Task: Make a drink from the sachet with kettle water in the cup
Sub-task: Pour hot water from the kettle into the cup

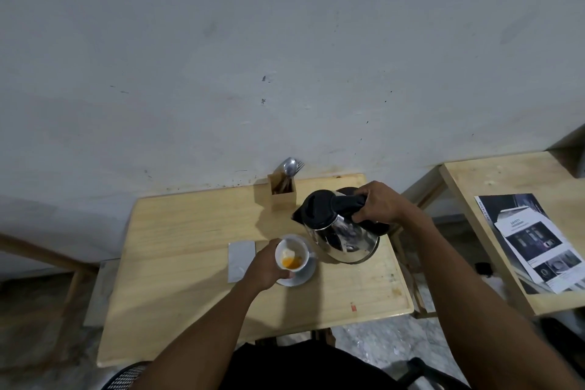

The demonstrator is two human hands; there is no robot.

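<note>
At the middle of a pale wooden counter (190, 263) with a smooth, flat, rectangular top: a small round white cup (294, 245), glazed, grasped by the left hand (267, 266) with fingers wrapped round its wall from 8 o'clock and the thumb low by a white saucer (307, 275) beneath. Cannot tell whether lifted or resting on that saucer. Inside the cup, orange powder heaped at 6 o'clock, touching a pale creamy lump. At 2 o'clock from the cup and just beside it, a rounded kettle (342, 237) of mirror-bright steel with a matte black lid and handle, tipped so the pointed spout faces 10 o'clock. Gripped at the handle by the right hand (378, 203), fingers clenched round it from 3 o'clock. At 9 o'clock from the cup, lying flat: a silvery foil sachet (241, 260), rectangular, partly under the left wrist. At 12 o'clock, close to the grey plaster wall (285, 41), a square wooden holder (281, 196) with a metal spoon (289, 165) standing bowl-up. Far out at 3 o'clock, a second counter (468, 193) of the same pale wood, carrying glossy printed leaflets (531, 241).
</note>
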